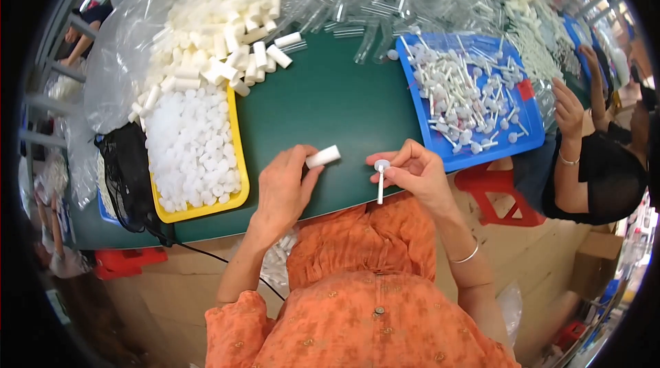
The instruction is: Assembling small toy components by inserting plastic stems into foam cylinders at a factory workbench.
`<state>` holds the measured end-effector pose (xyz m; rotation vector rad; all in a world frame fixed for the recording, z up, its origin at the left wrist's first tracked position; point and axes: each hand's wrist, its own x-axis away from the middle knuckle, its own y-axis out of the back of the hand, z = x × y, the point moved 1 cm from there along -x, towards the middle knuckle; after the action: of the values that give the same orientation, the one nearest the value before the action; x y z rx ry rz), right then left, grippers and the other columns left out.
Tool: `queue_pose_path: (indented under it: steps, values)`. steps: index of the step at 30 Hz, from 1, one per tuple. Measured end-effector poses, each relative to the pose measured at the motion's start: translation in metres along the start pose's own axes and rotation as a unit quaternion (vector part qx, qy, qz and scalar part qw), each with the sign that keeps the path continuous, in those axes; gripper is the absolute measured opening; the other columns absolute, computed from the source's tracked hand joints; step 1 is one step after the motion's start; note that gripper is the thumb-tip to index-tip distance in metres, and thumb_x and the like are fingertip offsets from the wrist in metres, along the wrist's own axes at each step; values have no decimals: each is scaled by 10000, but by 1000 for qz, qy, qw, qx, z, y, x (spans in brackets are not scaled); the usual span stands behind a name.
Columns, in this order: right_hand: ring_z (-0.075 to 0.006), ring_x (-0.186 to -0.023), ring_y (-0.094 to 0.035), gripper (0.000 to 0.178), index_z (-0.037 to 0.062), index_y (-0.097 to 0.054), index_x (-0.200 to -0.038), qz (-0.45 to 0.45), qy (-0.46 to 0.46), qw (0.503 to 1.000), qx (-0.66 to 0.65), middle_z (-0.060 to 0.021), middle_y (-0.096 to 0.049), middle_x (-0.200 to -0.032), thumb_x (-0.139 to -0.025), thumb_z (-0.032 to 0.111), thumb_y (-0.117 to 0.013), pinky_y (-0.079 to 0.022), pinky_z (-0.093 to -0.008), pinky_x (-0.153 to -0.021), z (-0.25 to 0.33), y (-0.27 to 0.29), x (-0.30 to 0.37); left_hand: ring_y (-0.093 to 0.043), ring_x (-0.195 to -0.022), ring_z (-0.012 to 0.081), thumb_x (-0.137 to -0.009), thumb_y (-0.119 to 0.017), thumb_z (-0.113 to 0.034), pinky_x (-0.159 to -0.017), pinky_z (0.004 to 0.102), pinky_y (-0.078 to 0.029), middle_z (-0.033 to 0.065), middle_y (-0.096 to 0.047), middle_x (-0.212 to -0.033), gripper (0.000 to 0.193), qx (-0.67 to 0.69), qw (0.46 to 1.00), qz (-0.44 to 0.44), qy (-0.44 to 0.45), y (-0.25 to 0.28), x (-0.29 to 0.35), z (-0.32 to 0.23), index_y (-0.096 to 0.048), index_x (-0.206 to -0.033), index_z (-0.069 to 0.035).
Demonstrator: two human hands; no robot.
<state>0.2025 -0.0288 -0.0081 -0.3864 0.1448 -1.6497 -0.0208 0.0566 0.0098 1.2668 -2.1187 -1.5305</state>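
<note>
Pinching lightly suits both: left grip closed on a white cylinder; right grip closed on a disc-topped stick. Keep it steady.

Light is bright and fairly even, with soft shadows. Glints streak the clear tubes and the plastic bag; the white caps look nearly washed out. The left hand and right hand are fairly sharp. Fisheye distortion bows the front edge of the desk, the rim falls to black, and the rails at left are blurred.
</note>
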Motion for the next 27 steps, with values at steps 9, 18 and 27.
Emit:
queue_pose_path:
  steps: [9, 18, 27]
  values:
    - [-164, -831, -640, 147, 3, -555, -1024, -98, 38, 974, -202, -131, -637, -1023, -891, -7, -620, -561, -288, -735, -19, 2, 17, -533, -631, 50, -998, -521, -152, -543, 195, -454, 17, -620, -817, 233, 539, 781, 212, 233, -24, 1, -32, -616, -1150, -3]
    - [-105, -869, -565, 237, 48, -559, -1127, -27, -9, 933, -358, -37, -602, -1022, -904, 38, -638, -469, -275, -755, -42, 0, 23, -536, -594, 66, -992, -500, -109, -528, 205, -469, 63, -661, -831, 272, 494, 824, 184, 208, -23, 2, -50, -598, -1216, 11]
    - [-113, -855, -538, 241, 62, -561, -1118, -26, -16, 931, -363, -49, -585, -1052, -895, 26, -647, -457, -268, -730, -42, -11, 24, -584, -628, 62, -914, -597, 0, -536, 205, -466, 55, -707, -838, 243, 341, 929, 99, 109, -25, 14, -40, -632, -1154, 3]
